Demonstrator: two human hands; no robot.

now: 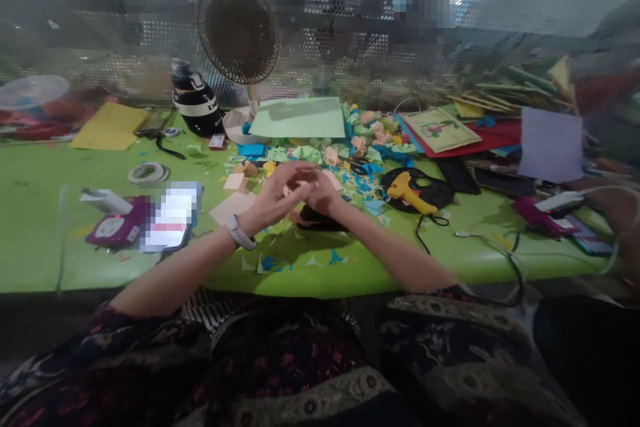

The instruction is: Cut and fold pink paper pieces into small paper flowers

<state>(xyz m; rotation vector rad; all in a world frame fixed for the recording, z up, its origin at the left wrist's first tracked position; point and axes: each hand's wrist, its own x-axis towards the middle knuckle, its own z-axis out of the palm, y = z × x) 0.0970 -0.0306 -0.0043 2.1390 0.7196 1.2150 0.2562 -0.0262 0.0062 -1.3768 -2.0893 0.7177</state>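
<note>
My left hand (pixel 281 195), with a pale band on its wrist, meets my right hand (pixel 321 193) over the middle of the green table (pixel 200 270). The fingers of both are bent in and touch each other. Whatever lies between them, if anything, is too small or hidden to name. Under the hands sits a dark object (pixel 320 219), partly covered. Peach paper squares (pixel 234 207) lie left of my left hand. Blue, green and yellow paper scraps (pixel 357 180) spread behind and right of my right hand.
A phone (pixel 173 217) and a purple device (pixel 116 227) lie at left, a tape roll (pixel 149 173) behind them. A yellow glue gun (pixel 411 195) rests at right near cables. Farther back stand a fan (pixel 239 30), a black bottle (pixel 197 103) and green paper sheets (pixel 300 117).
</note>
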